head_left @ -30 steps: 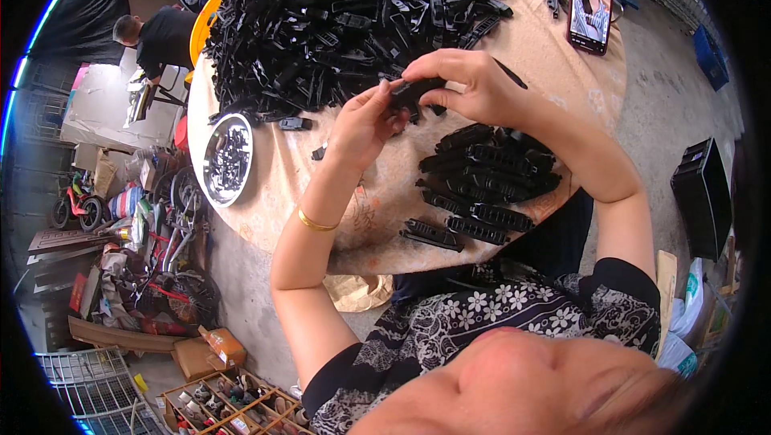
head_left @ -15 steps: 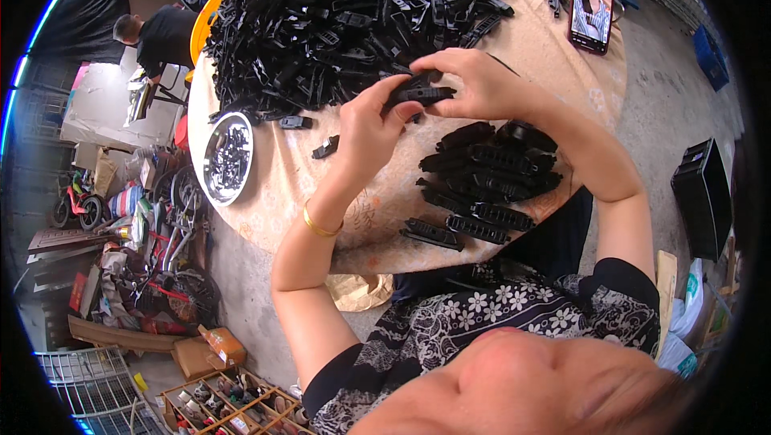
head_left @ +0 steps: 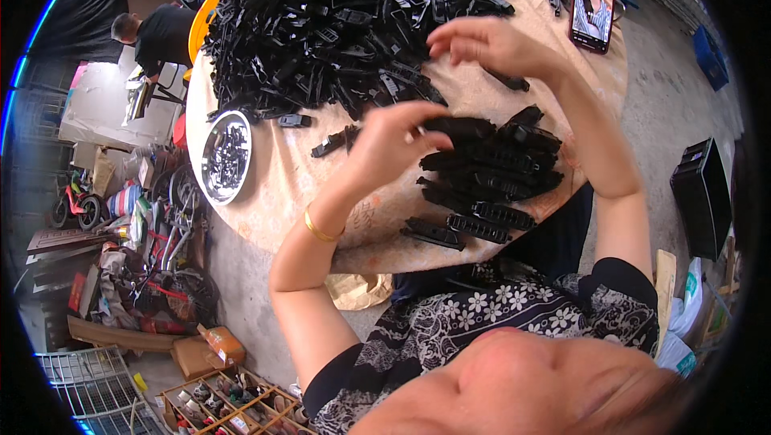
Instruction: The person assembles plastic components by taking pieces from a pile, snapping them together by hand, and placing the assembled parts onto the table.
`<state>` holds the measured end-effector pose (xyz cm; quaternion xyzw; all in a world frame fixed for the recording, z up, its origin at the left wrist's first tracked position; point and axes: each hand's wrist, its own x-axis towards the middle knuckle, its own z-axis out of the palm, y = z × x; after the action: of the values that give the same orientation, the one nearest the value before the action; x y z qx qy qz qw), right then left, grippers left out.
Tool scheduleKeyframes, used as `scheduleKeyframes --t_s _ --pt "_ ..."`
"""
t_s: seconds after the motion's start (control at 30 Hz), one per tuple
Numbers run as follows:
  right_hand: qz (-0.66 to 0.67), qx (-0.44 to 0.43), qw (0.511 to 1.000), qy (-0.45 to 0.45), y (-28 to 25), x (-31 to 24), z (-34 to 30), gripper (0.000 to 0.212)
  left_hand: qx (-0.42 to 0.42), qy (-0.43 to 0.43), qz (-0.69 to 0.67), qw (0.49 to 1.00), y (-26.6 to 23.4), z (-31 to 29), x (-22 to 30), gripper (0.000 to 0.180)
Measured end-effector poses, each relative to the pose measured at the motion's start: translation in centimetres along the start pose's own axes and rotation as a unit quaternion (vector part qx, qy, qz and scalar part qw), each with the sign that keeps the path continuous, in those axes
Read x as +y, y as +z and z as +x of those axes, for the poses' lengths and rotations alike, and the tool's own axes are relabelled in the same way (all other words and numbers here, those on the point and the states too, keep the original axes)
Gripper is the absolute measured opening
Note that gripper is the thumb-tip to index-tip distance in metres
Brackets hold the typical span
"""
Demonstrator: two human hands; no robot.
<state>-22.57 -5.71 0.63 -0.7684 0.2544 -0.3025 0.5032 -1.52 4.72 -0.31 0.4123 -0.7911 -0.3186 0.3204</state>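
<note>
My left hand [head_left: 393, 142] is at the table's middle, its thumb and fingers closed about the near end of a slim black plastic part [head_left: 467, 127]. That part lies at the top of a stacked group of similar slotted black parts [head_left: 506, 168]. My right hand [head_left: 490, 43] hovers by the right side of a large heap of black plastic parts [head_left: 321, 33], fingers curled but apart, with nothing visible in them. A loose black part [head_left: 333, 142] lies left of my left hand, partly behind it. Another black part [head_left: 507, 80] rests under my right wrist.
A white-rimmed bowl [head_left: 247, 154] of small shiny pieces stands at the left edge of the cloth-covered table [head_left: 281, 214]. A phone [head_left: 592, 5] stands at the far right. A black crate [head_left: 703, 198] is on the right-hand floor. Another person [head_left: 161, 37] is at far left.
My hands have parted from the black part they held together. The left came down toward the stacked group; the right moved up and right toward the heap, now without a part.
</note>
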Motion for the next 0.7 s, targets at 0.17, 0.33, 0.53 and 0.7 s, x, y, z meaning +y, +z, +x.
scheduleKeyframes --t_s 0.17,0.33,0.53,0.7 --pt "-0.343 0.087 0.933 -0.069 -2.4 4.7 0.4 0.026 -0.112 0.102 -0.021 0.988 0.4 0.7 0.1 0.019" --pt "-0.516 0.061 0.852 -0.067 -0.3 4.8 0.7 0.027 0.115 -0.006 0.158 0.981 -1.6 1.8 -1.9 0.016" --pt "-0.501 0.041 0.858 -0.107 1.3 4.6 0.6 0.022 0.104 0.035 0.241 0.964 -2.5 2.4 -2.3 0.022" --pt "-0.577 0.035 0.812 -0.083 2.1 4.5 1.1 0.013 0.079 0.044 0.248 0.964 -1.9 2.9 -2.0 0.023"
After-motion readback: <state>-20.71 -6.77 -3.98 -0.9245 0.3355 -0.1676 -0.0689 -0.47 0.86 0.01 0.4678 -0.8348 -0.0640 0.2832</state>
